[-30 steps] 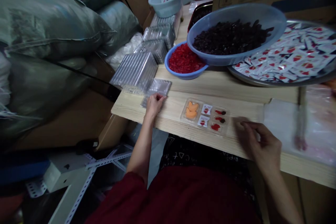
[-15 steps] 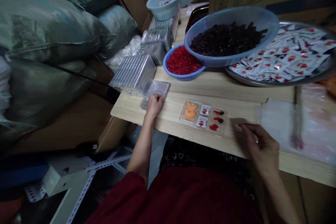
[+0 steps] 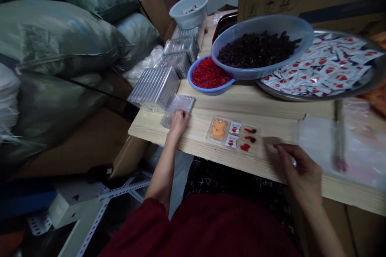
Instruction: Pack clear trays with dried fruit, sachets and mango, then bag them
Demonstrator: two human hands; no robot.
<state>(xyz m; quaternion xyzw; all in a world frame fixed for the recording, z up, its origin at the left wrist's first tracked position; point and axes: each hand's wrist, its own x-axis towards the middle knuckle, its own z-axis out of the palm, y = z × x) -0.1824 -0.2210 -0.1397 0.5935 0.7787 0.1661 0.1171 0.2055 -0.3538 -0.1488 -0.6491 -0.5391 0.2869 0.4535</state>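
From where I watch, the left hand (image 3: 179,123) sits just left of the frame's centre, resting on a flat clear plastic piece (image 3: 184,103). Its fingers are curled in; I cannot tell whether they are clamped on the plastic. A stack of clear trays (image 3: 156,84) stands just beyond it, toward the upper left.

The filled tray (image 3: 214,141) lies flat right of the frame's centre, on the wooden table (image 3: 280,114), between my two hands. In it I see orange pieces (image 3: 218,133) on the left, two small packets (image 3: 235,128) in the middle, and red pieces (image 3: 245,147) on the right, two with dark bits.

The right hand (image 3: 303,174) is lower right, near the tray but apart from it. Thumb and forefinger tips are close; I cannot tell whether they pinch anything. Plastic bags (image 3: 318,136) lie beyond it, at the right.
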